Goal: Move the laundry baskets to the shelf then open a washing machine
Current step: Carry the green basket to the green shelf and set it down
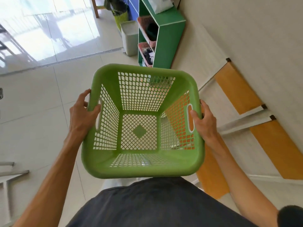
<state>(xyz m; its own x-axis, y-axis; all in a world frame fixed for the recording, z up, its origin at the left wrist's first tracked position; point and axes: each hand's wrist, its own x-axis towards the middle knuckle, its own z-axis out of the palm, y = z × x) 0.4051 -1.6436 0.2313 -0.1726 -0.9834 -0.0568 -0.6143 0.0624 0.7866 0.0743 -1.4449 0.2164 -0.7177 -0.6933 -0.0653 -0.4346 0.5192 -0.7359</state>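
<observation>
- Green plastic laundry basket (142,122) hangs in front of your waist, above the tiled floor (37,115), nothing in it.
- Your left hand (82,113) grips its left rim, thumb curled inside.
- Your right hand (205,122) grips the right rim beside the handle slot.
- Ahead stands the green shelf (168,40), with pink baskets (146,30) in its compartments.

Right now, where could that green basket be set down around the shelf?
The green shelf unit looks crowded: pink baskets fill its visible compartments and a white bag sits on top. Bare tiled floor lies open between the floor drain strip and the carried green plastic basket.
</observation>
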